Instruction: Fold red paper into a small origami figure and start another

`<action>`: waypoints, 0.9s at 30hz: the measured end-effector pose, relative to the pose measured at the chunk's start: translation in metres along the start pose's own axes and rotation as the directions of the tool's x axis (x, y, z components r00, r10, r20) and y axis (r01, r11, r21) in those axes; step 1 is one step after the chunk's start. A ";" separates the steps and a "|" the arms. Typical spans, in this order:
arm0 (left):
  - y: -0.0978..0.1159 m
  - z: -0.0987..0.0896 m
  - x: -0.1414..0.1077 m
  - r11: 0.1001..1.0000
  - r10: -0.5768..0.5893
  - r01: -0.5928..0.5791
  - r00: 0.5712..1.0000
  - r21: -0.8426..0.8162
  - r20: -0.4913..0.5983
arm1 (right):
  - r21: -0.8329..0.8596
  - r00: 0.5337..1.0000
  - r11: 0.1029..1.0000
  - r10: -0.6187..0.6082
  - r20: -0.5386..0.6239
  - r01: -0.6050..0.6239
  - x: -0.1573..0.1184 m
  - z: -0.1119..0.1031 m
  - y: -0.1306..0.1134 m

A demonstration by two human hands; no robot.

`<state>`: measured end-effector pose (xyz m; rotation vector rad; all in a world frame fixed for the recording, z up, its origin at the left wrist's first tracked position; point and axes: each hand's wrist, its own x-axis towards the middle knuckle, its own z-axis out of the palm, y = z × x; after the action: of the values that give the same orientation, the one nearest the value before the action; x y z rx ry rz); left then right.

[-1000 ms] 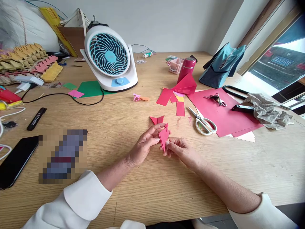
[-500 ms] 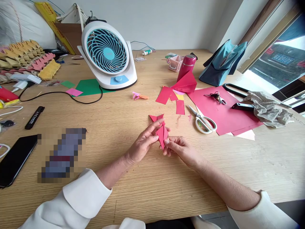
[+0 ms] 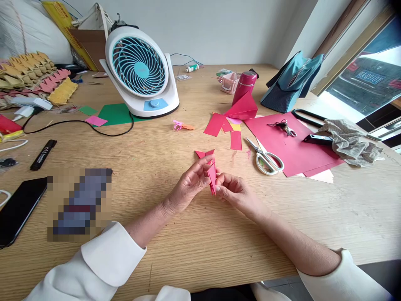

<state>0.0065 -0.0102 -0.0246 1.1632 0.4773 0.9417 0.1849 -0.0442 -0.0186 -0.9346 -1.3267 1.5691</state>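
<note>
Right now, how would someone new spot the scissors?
Find the fan, then the big red sheets to its right. The scissors lie along the sheets' left edge. Two white loop handles set them apart from the keys on the sheets.

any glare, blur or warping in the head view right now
Head view: daylight glare whitens the right side of the wooden table; a sheen marks the glossy black phone; coarse square pixelation hides a bluish object beside it; the view looks wide-angle, its top right corner dark; the folded red paper between the hands stays fairly readable, its finest creases hard to tell.
</note>
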 end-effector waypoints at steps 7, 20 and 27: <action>-0.002 0.002 -0.002 0.996 -0.092 0.092 0.996 -0.021 0.008 | -0.202 0.941 0.946 -0.289 -0.179 0.252 -0.004 -0.001 0.008; -0.002 0.006 -0.004 0.931 -0.341 0.353 0.932 -0.097 0.119 | -0.433 0.906 0.881 -0.327 -0.271 0.189 -0.002 -0.007 0.003; -0.004 0.006 -0.003 0.913 -0.372 0.384 0.922 -0.140 0.104 | -0.421 0.919 0.894 -0.284 -0.272 0.151 -0.001 -0.007 0.005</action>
<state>0.0106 -0.0169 -0.0262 0.9151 0.5346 0.5843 0.1910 -0.0429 -0.0251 -1.1835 -1.4707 0.9347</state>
